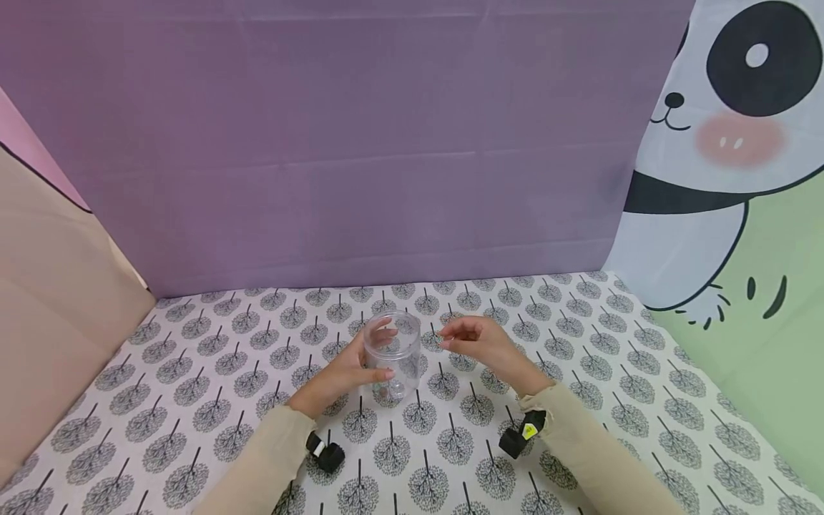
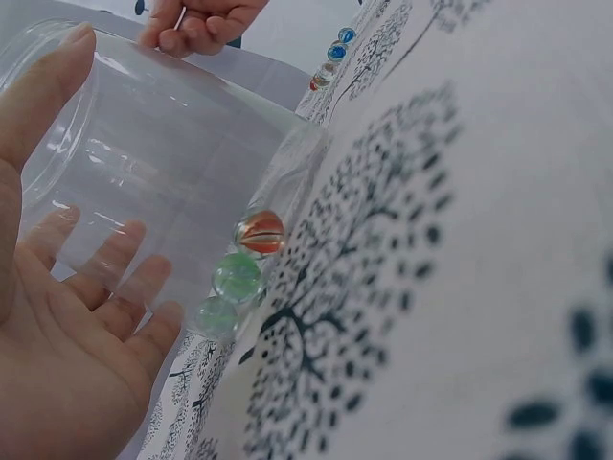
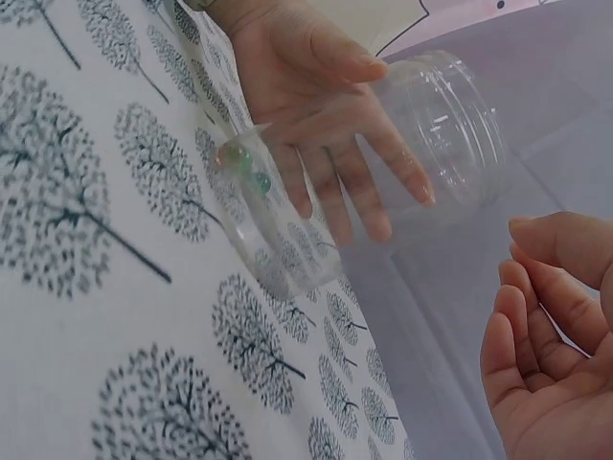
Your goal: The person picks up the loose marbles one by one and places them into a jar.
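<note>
A clear plastic jar (image 1: 402, 361) stands upright on the patterned cloth. My left hand (image 1: 347, 372) holds it from the left, thumb at the near side and fingers spread along the far wall. In the left wrist view an orange-striped marble (image 2: 260, 232) and two green marbles (image 2: 237, 277) lie at the jar's bottom. To the right of the jar, apart from it, my right hand (image 1: 479, 343) hovers with loosely bent fingers. Its thumb and fingertips (image 3: 522, 230) come close together, and nothing shows between them in the right wrist view.
Beyond the jar, several more marbles (image 2: 337, 50), blue, clear and orange, rest in a row on the tree-print cloth (image 1: 212, 415). A purple curtain (image 1: 380, 157) hangs behind the table. Panda-print fabric (image 1: 727, 214) covers the right side.
</note>
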The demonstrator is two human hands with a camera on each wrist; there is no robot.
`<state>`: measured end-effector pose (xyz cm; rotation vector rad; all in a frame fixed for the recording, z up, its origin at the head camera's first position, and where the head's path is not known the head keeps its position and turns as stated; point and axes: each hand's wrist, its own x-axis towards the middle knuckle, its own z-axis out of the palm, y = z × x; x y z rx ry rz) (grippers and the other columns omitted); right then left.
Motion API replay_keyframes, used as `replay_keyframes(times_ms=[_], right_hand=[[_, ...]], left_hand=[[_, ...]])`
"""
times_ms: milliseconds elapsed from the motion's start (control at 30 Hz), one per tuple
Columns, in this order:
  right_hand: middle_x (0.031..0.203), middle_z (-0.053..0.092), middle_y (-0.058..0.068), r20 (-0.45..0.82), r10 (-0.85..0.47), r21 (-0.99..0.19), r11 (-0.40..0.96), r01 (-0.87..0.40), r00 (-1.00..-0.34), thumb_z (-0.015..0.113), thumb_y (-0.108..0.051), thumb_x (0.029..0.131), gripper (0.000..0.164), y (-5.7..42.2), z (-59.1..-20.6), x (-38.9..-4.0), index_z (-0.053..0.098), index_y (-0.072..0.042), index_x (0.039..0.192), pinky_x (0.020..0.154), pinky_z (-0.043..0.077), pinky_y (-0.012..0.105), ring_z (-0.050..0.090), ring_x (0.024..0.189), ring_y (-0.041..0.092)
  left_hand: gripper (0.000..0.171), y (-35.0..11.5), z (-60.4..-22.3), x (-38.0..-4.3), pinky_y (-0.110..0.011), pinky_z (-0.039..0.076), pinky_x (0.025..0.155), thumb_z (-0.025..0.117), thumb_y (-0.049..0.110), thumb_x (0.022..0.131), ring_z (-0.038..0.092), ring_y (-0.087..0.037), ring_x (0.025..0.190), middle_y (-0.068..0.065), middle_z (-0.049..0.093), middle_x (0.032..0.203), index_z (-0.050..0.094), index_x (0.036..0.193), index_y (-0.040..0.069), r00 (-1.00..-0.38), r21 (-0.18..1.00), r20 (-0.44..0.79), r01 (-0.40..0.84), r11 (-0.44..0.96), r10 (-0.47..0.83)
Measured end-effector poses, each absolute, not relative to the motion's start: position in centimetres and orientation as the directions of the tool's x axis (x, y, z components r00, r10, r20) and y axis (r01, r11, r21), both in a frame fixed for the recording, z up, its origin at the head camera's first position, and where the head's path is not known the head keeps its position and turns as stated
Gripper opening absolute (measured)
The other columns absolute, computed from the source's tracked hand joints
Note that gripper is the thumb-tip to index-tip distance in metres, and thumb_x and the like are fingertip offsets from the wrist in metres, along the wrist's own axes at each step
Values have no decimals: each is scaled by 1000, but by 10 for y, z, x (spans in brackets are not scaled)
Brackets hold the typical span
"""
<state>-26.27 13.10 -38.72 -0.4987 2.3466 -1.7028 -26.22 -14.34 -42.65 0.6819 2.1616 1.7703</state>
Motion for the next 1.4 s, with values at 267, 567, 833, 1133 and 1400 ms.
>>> replay_keyframes(times_ms=[267, 567, 833, 1133, 1400], right_hand=[[102, 66, 9, 18, -372, -950, 283, -132, -928, 68, -15, 84, 35, 143, -389, -263, 61, 2, 113, 88, 52, 39, 59, 92, 21], [104, 66, 12, 9, -348, -946, 300, -121, -937, 67, -15, 84, 34, 154, -396, -265, 61, 2, 113, 88, 51, 37, 60, 94, 27], [106, 67, 8, -2, -324, -940, 324, -109, -946, 68, -20, 85, 32, 161, -397, -263, 63, -2, 112, 92, 50, 39, 61, 98, 25], [113, 64, 18, -4, -327, -942, 319, -107, -945, 67, -21, 85, 38, 168, -399, -262, 60, 1, 115, 93, 49, 40, 59, 102, 31], [117, 62, 21, 0, -318, -949, 299, -100, -948, 66, -19, 86, 35, 175, -400, -263, 60, 1, 115, 92, 51, 36, 58, 104, 34]], left_hand=[[91, -144, -427, -263, -61, 21, 112, 74, 15, 78, 24, -34, 142, -9, 29, 153, 19, 149, 27, -849, 972, 99, 194, 131, 519], [92, -143, -428, -263, -60, 21, 113, 75, 14, 77, 25, -35, 141, -11, 29, 153, 19, 149, 26, -849, 973, 108, 198, 122, 517], [94, -143, -426, -261, -59, 23, 113, 74, 14, 77, 25, -37, 141, -12, 29, 153, 16, 150, 23, -847, 975, 101, 189, 118, 521], [94, -143, -425, -260, -61, 21, 113, 75, 16, 77, 26, -34, 141, -9, 30, 153, 17, 150, 24, -855, 973, 90, 185, 140, 510], [93, -142, -425, -260, -60, 21, 113, 75, 14, 78, 26, -32, 141, -7, 30, 153, 17, 150, 26, -859, 969, 86, 190, 158, 505]])
